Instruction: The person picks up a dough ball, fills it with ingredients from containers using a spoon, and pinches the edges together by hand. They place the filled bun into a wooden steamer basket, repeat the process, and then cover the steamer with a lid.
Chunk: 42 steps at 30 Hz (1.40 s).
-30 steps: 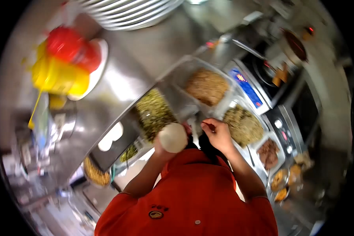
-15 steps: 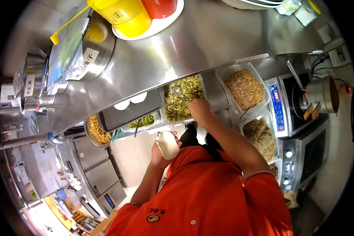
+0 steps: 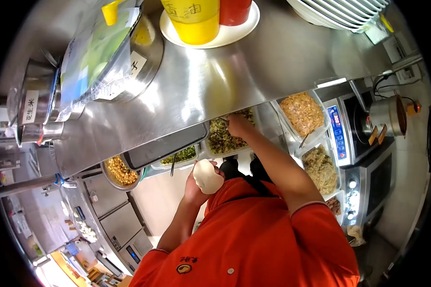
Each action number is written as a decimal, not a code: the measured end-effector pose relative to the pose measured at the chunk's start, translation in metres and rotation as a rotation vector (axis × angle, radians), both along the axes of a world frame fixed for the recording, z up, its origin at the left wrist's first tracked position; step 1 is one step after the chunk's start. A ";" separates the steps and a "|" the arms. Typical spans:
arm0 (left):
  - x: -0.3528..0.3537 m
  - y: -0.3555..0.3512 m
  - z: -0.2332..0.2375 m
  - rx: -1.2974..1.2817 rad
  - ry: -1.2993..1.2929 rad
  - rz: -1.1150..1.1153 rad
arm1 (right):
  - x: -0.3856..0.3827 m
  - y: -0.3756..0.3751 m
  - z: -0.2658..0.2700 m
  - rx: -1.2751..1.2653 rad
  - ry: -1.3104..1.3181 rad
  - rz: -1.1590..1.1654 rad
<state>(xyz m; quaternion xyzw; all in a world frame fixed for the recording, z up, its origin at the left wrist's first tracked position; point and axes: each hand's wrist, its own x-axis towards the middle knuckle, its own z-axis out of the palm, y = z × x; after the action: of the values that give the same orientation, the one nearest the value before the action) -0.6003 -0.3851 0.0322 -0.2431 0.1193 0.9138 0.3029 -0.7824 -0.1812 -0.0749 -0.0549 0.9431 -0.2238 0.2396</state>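
Note:
A round, pale dough wrapper (image 3: 208, 176) lies across the palm of my left hand (image 3: 191, 192), its edge slightly wavy, with my fingers curled up around its far side. My right hand (image 3: 239, 126) is closed over the tub of chopped green filling (image 3: 222, 139). It grips a metal spoon (image 3: 223, 118), of which only a little shows beside my fingers; the shelf edge hides part of the tub. Left of it are a dark tray (image 3: 170, 143) and a smaller tub of chopped greens (image 3: 182, 155) with a utensil handle sticking out.
A steel shelf (image 3: 187, 91) overhangs the tubs. Tubs of meat filling (image 3: 300, 114) and pale shredded filling (image 3: 319, 170) stand on the right, beside an induction cooker (image 3: 339, 131) with a pot (image 3: 387, 116). A bowl of yellow bits (image 3: 122, 170) sits at the left.
The view has shifted, and the shelf now covers more of the tray and the green filling. My right hand has moved further over the filling with the spoon. My left hand still holds the wrapper.

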 end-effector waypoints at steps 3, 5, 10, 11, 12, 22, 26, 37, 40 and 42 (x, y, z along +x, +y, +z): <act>0.004 -0.002 -0.016 -0.022 0.198 0.179 | -0.019 -0.003 -0.016 0.002 0.297 0.046; 0.004 0.001 0.013 -0.059 0.082 0.257 | -0.028 0.009 -0.006 0.015 0.695 0.077; 0.012 0.004 0.018 -0.087 -0.026 0.212 | -0.029 0.039 0.017 -0.211 0.705 0.164; 0.014 0.008 0.016 -0.099 0.043 0.203 | -0.022 0.039 0.020 -0.213 0.705 0.170; 0.015 0.011 0.013 -0.097 0.045 0.211 | -0.012 0.040 0.023 -0.032 0.559 0.399; -0.020 0.029 0.021 -0.036 -0.005 0.260 | 0.009 0.016 0.017 -0.010 -0.188 0.508; -0.030 0.028 0.003 -0.045 0.151 0.193 | 0.009 0.060 -0.002 -0.242 -0.222 0.673; -0.084 0.025 -0.041 -0.282 0.057 0.426 | 0.059 0.089 0.129 -0.628 -0.062 -0.120; -0.116 0.049 -0.031 -0.304 -0.054 0.404 | 0.067 0.084 0.163 -0.595 0.064 -0.046; -0.132 0.065 -0.020 -0.209 0.037 0.363 | 0.075 0.073 0.161 -0.535 0.301 -0.003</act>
<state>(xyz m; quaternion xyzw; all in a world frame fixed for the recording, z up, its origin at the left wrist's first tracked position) -0.7324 -0.3197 0.0117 -0.2739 0.1731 0.9403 0.1041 -0.7072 -0.1084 0.0862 -0.1470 0.8757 -0.4539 0.0740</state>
